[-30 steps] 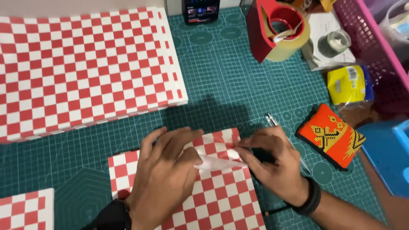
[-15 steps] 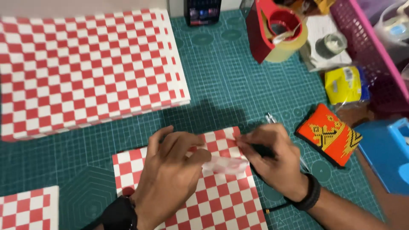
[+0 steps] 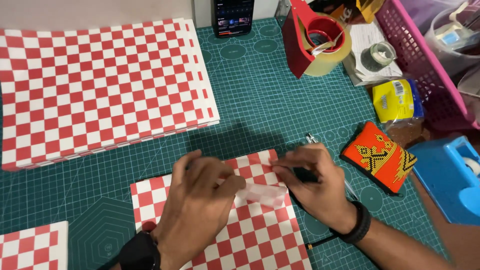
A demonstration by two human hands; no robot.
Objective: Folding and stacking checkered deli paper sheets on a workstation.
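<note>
Tape strip (image 3: 262, 192) spans between both hands, long axis left-right, over checkered sheet (image 3: 235, 225) (upper right corner). Left hand (image 3: 197, 205) pinches one end, right hand (image 3: 312, 182) the other; equally near.

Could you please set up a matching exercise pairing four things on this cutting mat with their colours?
Things:
1. tape dispenser
2. beaded pouch
3. stack of paper sheets
4. basket

Colours:
A. pink
B. red and white checks
C. red, holding a yellowish roll
D. orange with black and yellow pattern

Pairs: 1-C, 2-D, 3-B, 4-A
</note>
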